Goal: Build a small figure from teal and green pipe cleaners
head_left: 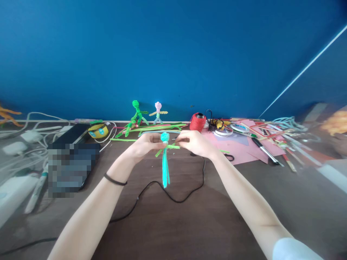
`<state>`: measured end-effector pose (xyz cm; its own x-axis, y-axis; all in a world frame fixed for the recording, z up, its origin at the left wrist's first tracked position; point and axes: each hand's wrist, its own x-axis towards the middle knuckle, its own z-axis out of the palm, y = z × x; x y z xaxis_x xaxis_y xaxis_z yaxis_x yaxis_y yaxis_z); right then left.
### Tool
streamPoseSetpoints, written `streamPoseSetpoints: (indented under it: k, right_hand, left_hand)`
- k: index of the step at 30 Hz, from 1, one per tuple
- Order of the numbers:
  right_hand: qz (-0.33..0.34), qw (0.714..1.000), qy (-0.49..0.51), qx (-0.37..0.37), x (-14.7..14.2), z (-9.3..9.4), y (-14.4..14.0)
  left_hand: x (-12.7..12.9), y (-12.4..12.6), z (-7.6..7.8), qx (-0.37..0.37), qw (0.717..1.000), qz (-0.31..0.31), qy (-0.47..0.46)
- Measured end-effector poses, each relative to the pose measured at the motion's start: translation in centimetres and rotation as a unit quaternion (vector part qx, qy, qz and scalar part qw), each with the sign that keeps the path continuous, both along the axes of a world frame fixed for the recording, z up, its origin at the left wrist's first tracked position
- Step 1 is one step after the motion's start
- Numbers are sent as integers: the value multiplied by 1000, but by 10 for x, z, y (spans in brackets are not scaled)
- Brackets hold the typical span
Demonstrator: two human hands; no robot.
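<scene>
Two bare forearms are reaching over the brown worktop (189, 224); left hand (145, 143) and right hand (195, 142) are each pinching, grip clamped, a turquoise pipe-cleaner figure (165, 159) by its green arms, steadying it mid-air above a black cable (162, 189).

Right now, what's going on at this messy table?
A person holds a small turquoise pipe-cleaner figure above the brown table. The left hand grips it by the head, and the right hand pinches its light green arm. Two finished figures, a green one and a pink-headed one, stand by the blue wall, near a red spool.
</scene>
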<state>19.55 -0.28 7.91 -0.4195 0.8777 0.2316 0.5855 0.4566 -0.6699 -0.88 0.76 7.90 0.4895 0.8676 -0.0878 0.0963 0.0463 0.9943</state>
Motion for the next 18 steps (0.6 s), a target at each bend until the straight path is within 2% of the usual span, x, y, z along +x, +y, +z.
streamPoseSetpoints:
  k: [8, 18]
  right_hand:
    - [-11, 996, 7, 90, -5, 4, -6]
    - [-26, 994, 25, 103, -13, 13, -19]
  left_hand:
    - [5, -3, 4, 7, 999, 19, 42]
    - [7, 1, -11, 25, 996, 79, 40]
